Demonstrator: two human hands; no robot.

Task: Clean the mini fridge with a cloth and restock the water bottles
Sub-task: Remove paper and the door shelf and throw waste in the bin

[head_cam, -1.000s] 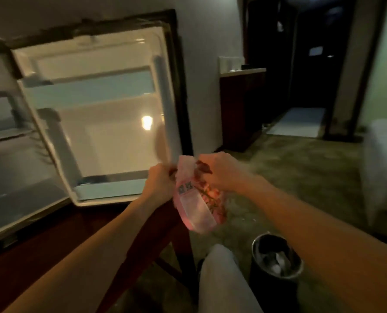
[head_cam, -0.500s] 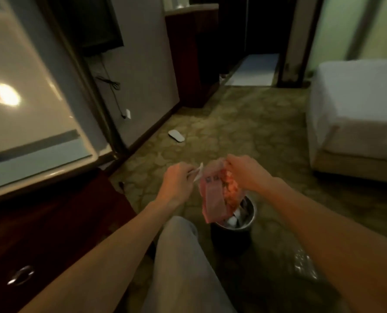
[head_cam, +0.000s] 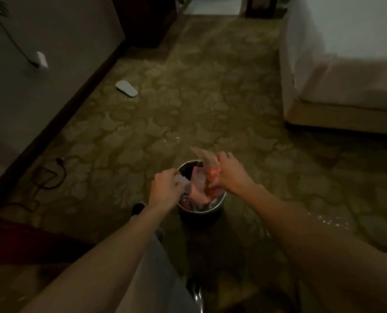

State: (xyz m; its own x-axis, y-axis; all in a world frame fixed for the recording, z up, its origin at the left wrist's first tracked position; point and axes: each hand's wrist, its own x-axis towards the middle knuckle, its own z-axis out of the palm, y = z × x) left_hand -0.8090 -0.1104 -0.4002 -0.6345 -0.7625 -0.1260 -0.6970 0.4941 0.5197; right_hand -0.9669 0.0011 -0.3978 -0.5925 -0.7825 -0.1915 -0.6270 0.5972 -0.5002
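Patterned olive carpet point(head_cam: 210, 105): fills the floor beneath us. White-sheeted bed point(head_cam: 346, 53): at two o'clock. Round metal waste bin point(head_cam: 200, 212) holding crumpled litter: dead centre, directly under our hands. Pink-and-red plastic packet point(head_cam: 207, 179): over the bin's mouth, grasped at its upper edge by our right hand point(head_cam: 229, 175). Small white torn scrap point(head_cam: 182, 182): pinched in our left hand point(head_cam: 165, 188), at the bin's nine o'clock rim. White slipper point(head_cam: 127, 88): at eleven o'clock, near the wall. Black cable point(head_cam: 48, 175): coiled at nine o'clock.
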